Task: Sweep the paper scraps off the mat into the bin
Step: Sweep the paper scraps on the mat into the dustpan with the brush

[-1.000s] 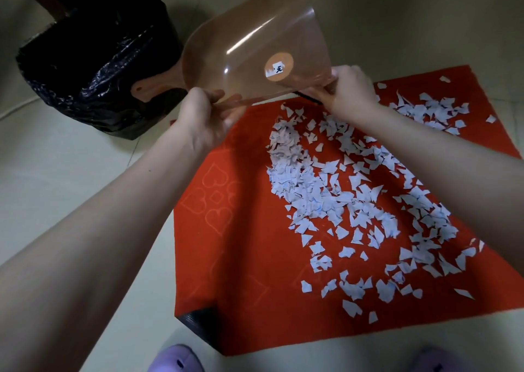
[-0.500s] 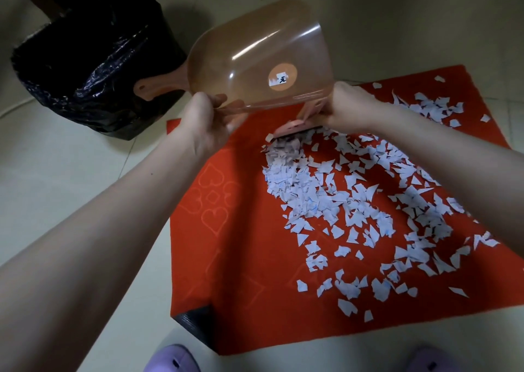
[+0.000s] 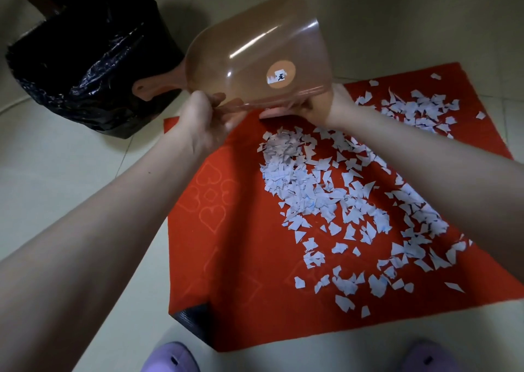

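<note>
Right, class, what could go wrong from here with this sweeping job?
1. Some paper scraps lie near the mat's far edge; a careless sweep could push them onto the floor.
2. The bin stands off the mat, so the dustpan may spill scraps on the way.
3. The mat's folded-up near corner might trap scraps.

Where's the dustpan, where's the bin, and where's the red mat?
dustpan (image 3: 255,48): head view, on its see-through pink scoop wall.
bin (image 3: 93,59): head view, on the black bag lining it.
red mat (image 3: 241,258): head view, on a bare patch of its left half.
</note>
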Available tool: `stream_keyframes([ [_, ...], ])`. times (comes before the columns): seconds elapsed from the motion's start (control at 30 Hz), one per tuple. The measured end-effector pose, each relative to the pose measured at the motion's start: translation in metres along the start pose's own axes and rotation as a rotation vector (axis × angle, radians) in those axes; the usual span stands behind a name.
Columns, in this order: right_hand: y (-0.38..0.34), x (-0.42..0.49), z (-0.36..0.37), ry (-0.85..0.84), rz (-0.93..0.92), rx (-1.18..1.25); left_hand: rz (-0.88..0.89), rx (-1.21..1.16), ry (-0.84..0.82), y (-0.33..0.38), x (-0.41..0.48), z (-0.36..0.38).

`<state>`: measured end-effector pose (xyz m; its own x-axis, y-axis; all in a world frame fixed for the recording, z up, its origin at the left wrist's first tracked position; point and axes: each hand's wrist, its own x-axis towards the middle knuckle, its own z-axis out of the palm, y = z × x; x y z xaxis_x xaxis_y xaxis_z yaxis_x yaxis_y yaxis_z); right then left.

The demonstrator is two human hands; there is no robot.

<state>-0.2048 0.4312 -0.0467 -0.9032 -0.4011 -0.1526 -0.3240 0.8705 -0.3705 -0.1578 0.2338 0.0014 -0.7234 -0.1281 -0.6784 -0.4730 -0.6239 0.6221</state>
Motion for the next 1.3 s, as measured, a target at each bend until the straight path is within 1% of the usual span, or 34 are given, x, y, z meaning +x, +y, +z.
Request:
stream_keyframes([
  [0.07,-0.001,-0.002,0.006,-0.041,-0.036,0.011,-0.005,0.018,-0.008,-0.001,-0.002,0.0],
  [0.2,0.003,-0.019,-0.007,-0.155,-0.134,0.001,0.007,0.047,-0.009,0.0,-0.001,-0.002],
  [0.3,0.008,-0.033,-0.026,-0.211,-0.115,0.056,0.014,0.043,-0.002,0.001,0.002,-0.004],
  [0.33,0.01,-0.036,-0.033,-0.185,-0.093,0.079,0.014,0.046,0.005,0.001,0.004,-0.004],
  [0.4,0.015,-0.036,-0.04,-0.075,-0.049,0.125,0.016,0.044,0.012,0.003,0.007,-0.003],
  [0.5,0.016,-0.026,-0.036,0.081,0.033,0.129,0.02,-0.022,-0.011,0.007,0.008,0.0],
  [0.53,0.014,-0.02,-0.03,0.101,0.046,0.113,0.018,-0.028,-0.013,0.007,0.008,0.002],
  [0.7,-0.002,0.004,-0.001,0.089,0.048,0.041,0.021,0.006,-0.005,0.003,0.01,0.004],
  [0.77,-0.005,0.005,0.004,0.043,-0.005,0.037,0.013,0.019,-0.002,0.0,0.01,0.002],
  [0.93,0.008,-0.019,-0.016,-0.198,-0.076,0.011,0.01,0.078,0.002,-0.001,0.011,-0.003],
  [0.97,0.01,-0.026,-0.023,-0.216,-0.079,0.018,0.012,0.076,0.002,-0.001,0.011,-0.003],
  [1.03,0.017,-0.038,-0.039,-0.165,-0.061,0.061,0.011,0.054,0.003,0.0,0.009,-0.002],
  [1.13,0.027,-0.047,-0.055,-0.002,0.019,0.093,0.015,0.063,-0.001,0.0,0.007,0.004],
  [1.2,0.035,-0.043,-0.053,0.1,0.087,0.053,0.018,0.09,0.001,-0.002,0.006,0.008],
  [1.3,0.045,-0.03,-0.039,0.136,0.163,-0.014,0.007,0.104,-0.012,-0.008,0.006,0.013],
])
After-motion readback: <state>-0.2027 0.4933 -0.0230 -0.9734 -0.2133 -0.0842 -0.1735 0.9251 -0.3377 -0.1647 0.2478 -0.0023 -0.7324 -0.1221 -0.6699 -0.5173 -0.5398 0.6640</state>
